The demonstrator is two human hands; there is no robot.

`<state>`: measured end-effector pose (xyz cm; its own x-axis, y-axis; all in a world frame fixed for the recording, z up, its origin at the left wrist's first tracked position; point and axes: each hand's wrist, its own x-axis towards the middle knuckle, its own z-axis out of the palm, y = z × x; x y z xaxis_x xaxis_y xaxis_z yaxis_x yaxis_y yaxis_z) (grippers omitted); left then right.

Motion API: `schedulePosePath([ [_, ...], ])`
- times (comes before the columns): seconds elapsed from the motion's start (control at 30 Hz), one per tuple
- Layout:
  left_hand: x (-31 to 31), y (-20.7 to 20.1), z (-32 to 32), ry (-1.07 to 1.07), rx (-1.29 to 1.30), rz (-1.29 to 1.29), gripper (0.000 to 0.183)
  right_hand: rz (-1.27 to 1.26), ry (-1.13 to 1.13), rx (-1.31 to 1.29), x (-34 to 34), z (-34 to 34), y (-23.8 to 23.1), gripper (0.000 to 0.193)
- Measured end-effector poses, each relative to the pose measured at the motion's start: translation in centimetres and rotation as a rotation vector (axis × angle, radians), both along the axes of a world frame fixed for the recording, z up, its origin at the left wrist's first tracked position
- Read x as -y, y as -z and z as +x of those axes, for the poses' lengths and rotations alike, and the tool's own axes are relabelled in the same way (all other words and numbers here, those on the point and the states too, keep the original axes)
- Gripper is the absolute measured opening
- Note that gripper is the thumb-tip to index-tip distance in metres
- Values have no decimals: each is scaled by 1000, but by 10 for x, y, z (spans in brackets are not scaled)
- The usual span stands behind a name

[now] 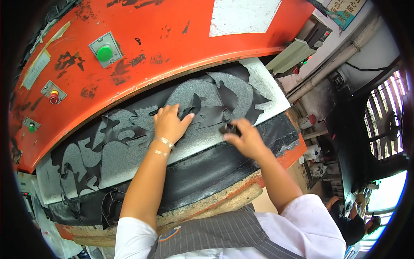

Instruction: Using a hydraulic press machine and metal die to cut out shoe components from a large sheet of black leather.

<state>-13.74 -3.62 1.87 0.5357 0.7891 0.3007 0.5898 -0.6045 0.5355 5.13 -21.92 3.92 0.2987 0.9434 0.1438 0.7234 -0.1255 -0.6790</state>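
Observation:
A black sheet with large curved cut-outs lies on a pale speckled board. Its grey-speckled gaps show the board's surface. My left hand rests on this sheet, fingers spread, with the thumb beside an upturned black strip. My right hand is closed, thumb and forefinger pinching a small curled black offcut at the sheet's near edge. Fingers hide part of that offcut. At the left end, loose black strips trail over the board's near edge.
Behind the board rises an orange machine with a green button and a red knob. A black ledge and a worn wooden bar run along the near side. Another person is at the far right.

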Motion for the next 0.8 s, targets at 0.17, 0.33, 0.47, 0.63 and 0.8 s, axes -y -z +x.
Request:
schedulePosePath([
  [0.17,-12,12,23,-66,-76,-92,28,-168,-187,82,69,-44,10,45],
  [0.33,-2,14,6,-52,422,-285,7,-109,-235,135,90,-49,13,43],
  [0.47,19,12,-25,42,423,-156,13,-86,-268,142,90,-42,12,43],
  [0.63,25,-13,-24,191,87,211,36,-339,-300,32,67,-31,-8,43],
  [0.8,2,-6,-1,128,-107,210,26,-217,-289,114,36,-38,-9,38],
])
